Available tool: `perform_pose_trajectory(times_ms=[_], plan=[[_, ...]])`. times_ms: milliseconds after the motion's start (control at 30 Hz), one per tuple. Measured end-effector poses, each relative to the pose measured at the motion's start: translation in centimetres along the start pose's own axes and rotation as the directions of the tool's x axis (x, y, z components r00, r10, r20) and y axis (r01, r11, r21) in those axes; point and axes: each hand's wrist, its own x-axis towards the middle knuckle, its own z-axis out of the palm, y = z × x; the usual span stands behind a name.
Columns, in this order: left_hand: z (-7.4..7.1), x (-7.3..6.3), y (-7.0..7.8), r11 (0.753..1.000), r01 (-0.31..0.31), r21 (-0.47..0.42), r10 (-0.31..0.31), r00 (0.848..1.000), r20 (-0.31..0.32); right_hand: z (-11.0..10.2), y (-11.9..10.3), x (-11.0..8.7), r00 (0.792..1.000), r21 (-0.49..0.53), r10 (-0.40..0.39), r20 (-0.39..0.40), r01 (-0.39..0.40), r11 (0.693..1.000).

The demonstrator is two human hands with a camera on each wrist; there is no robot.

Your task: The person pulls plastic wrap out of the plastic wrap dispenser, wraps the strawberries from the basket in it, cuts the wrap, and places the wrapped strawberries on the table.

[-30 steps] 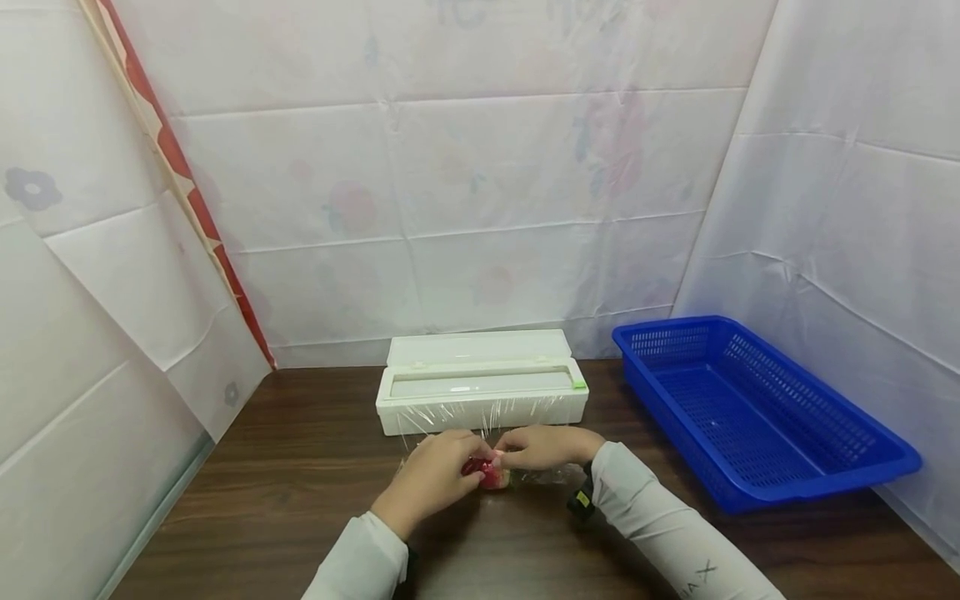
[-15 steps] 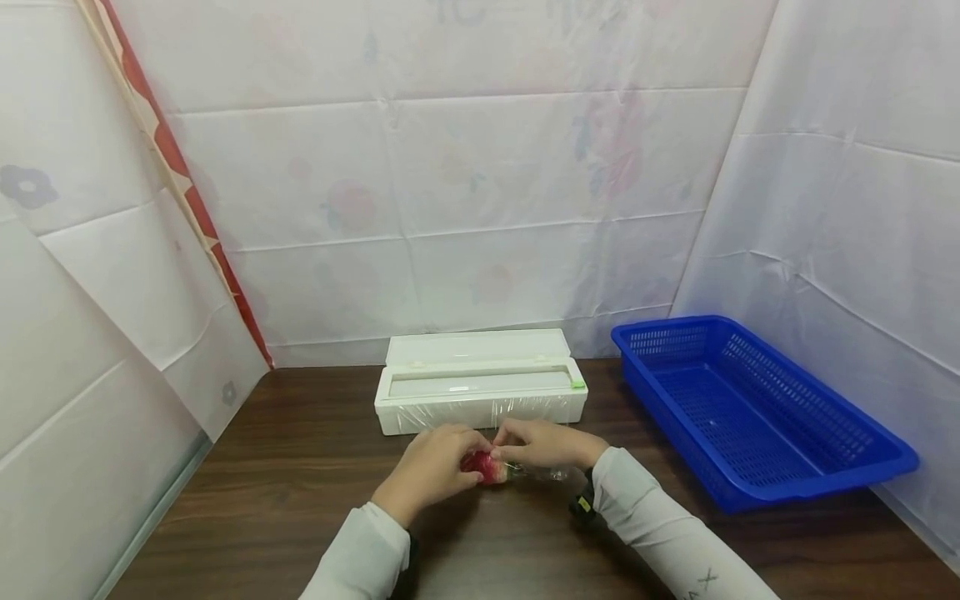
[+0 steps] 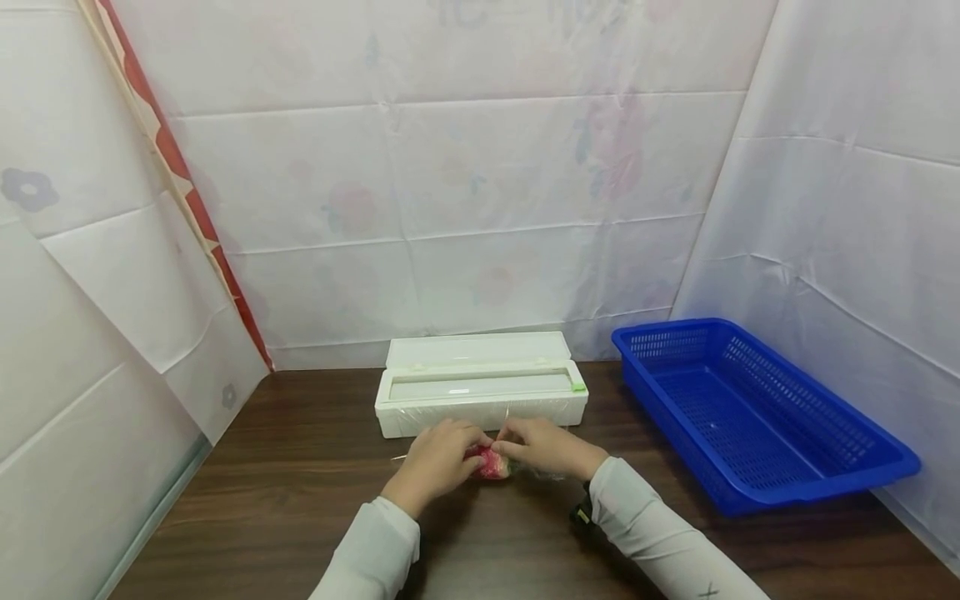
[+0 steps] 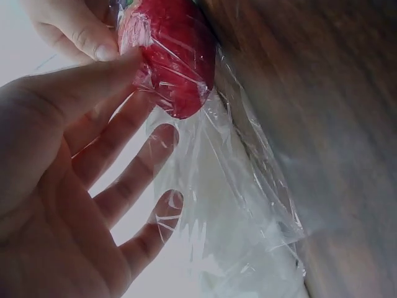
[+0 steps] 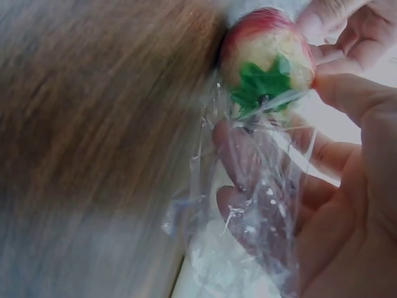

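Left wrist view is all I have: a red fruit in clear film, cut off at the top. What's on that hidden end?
Observer: Green leaves on the fruit, as the right wrist view shows.
Visitor: Anything big nearby?
Observer: Yes, in the head view, a blue basket to the right of the right hand.
Visitor: And what stands past the fruit?
Observer: A white box, its lid open and tipped back.

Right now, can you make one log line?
left fingers: on red fruit; right fingers: on red fruit; clear film: around red fruit; white box: lid open
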Motion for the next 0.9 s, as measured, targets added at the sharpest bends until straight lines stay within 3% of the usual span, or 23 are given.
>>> perform_pose_trajectory(times_ms=[333, 733, 900], plan=[[0.2, 0.4, -0.5, 1.000, -0.005, -0.003, 0.005, 1.000, -0.008, 0.4, 0.2, 0.4, 0.997, -0.068, -0.016, -0.080, 0.010, 0.998], [0.0, 0.6, -0.3, 0.999, 0.047, 0.005, -0.047, 0.998, 0.037, 0.8, 0.5, 1.1, 0.997, -0.054, 0.044, -0.062, -0.047, 0.997], [0.0, 0.7, -0.2, 0.998, 0.054, 0.021, -0.055, 0.997, 0.046, 0.9, 0.5, 1.5, 0.995, -0.070, 0.030, -0.097, -0.036, 0.997]])
